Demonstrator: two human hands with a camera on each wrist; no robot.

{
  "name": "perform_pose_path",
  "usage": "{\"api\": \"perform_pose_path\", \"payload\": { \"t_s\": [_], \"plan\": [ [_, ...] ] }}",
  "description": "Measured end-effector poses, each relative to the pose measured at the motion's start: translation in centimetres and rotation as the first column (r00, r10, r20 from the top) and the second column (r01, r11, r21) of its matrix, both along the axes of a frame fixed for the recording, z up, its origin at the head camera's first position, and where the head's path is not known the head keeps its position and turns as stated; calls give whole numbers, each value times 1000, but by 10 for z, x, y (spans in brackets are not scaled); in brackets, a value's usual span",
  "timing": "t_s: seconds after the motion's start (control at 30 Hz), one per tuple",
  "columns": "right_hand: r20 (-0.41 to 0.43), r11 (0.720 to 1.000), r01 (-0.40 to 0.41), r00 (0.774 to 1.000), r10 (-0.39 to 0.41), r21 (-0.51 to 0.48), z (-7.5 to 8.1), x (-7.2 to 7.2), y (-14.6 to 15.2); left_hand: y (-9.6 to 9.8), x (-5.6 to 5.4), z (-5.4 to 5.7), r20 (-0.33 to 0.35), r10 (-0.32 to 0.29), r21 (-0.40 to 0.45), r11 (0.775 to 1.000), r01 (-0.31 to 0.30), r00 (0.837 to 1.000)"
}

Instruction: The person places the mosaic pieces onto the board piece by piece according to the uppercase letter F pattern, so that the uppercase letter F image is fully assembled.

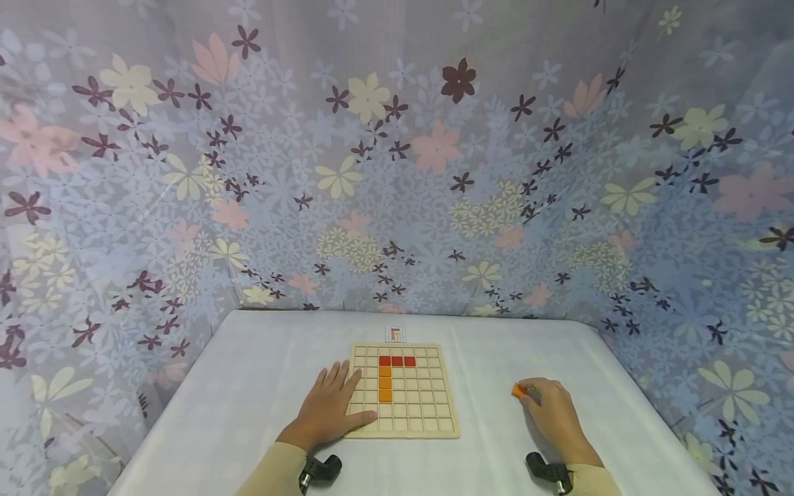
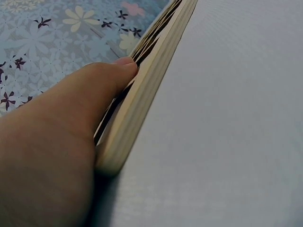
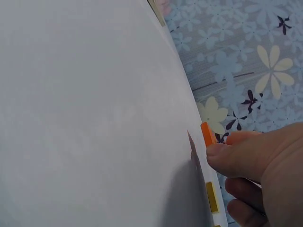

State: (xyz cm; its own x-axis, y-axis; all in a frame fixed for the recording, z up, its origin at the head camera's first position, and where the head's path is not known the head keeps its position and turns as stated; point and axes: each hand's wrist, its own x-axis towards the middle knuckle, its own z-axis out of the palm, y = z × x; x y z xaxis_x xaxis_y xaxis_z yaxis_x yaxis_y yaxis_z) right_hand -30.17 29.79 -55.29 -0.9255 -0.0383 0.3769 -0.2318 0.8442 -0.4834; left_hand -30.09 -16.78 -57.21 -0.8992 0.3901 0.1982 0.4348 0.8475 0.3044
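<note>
A wooden grid board (image 1: 409,418) lies on the white-covered table, its raised strips dividing it into square cells. In its upper part sits a row of red square tiles (image 1: 398,361), and below the row's left end runs a column of orange square tiles (image 1: 385,383). My left hand (image 1: 329,406) rests with spread fingers on the board's left side; the thumb (image 2: 113,78) lies over the near edge in the left wrist view. To the right of the board, my right hand (image 1: 552,410) pinches a loose orange tile (image 3: 207,135) between thumb and fingers.
Behind the board lies a small printed card (image 1: 395,334) with a grid pattern. A yellow tile (image 3: 211,197) is on the table under the right hand, with part of another at the frame's bottom edge. Flowered cloth (image 1: 397,172) hangs around the table (image 1: 496,351).
</note>
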Motion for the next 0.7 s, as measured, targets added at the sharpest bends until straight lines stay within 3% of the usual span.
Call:
{"api": "perform_pose_path", "payload": {
  "t_s": [0.23, 0.47, 0.7],
  "plan": [
    [-12, 999, -27, 1000, 27, -19, 0, 0, -9, 1, 2, 5, -5, 0, 3, 1000, 0, 1000],
    [55, 999, -29, 998, 31, -43, 1, -1, -21, 3, 4, 9, 17, 6, -5, 1000, -6, 1000],
    [53, 997, -52, 997, 55, -58, 1, -3, -32, 3, 4, 9, 31, 19, -28, 999, -19, 999]
  ]
}}
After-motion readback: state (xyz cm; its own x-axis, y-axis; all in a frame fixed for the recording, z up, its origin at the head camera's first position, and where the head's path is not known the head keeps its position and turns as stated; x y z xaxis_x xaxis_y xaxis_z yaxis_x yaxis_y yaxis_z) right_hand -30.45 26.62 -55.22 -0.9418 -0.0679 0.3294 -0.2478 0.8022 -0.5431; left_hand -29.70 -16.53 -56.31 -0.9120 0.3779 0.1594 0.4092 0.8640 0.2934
